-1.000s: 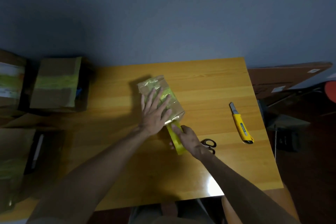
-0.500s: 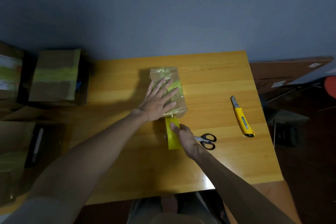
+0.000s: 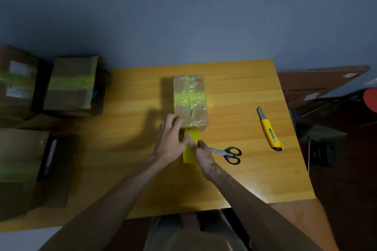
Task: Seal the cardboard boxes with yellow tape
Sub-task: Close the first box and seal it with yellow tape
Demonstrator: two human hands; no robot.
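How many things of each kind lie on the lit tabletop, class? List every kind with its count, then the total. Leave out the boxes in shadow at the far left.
Cardboard box: 1
Yellow tape: 1
Scissors: 1
Utility knife: 1
Total: 4

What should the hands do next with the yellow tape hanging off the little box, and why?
Probably cut it. The yellow tape runs unbroken from the near edge of the box into the right hand, and the left hand is at that edge too. The scissors lie right beside the right hand, so reaching for them looks like the next move.
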